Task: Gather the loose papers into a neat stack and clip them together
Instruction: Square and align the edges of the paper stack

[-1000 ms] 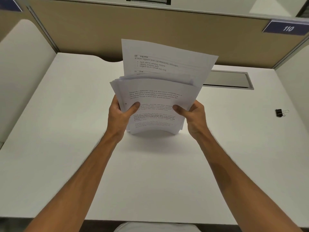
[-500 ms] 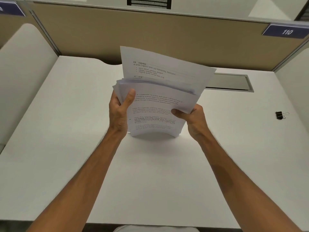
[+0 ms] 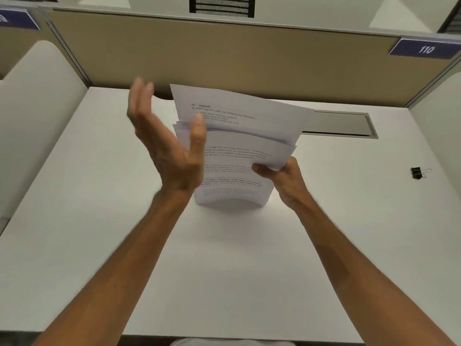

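A bundle of white printed papers (image 3: 239, 156) stands on its lower edge on the white desk (image 3: 224, 258), leaning away from me, with one sheet sticking up higher behind the rest. My right hand (image 3: 282, 179) grips the bundle's right edge, thumb on the front page. My left hand (image 3: 164, 146) is off the papers, palm flat and fingers spread, just to the left of the bundle's left edge; it is motion-blurred. A black binder clip (image 3: 417, 173) lies on the desk far to the right, away from both hands.
A tan partition wall (image 3: 224, 58) closes off the back of the desk, with pale side panels to the left and right. A grey cable slot (image 3: 341, 124) sits in the desk behind the papers. A blue sign (image 3: 425, 49) reads 110.
My left hand has let go of the bundle's left edge and swung up and left, opening flat. My right hand keeps its grip and the papers stay standing.
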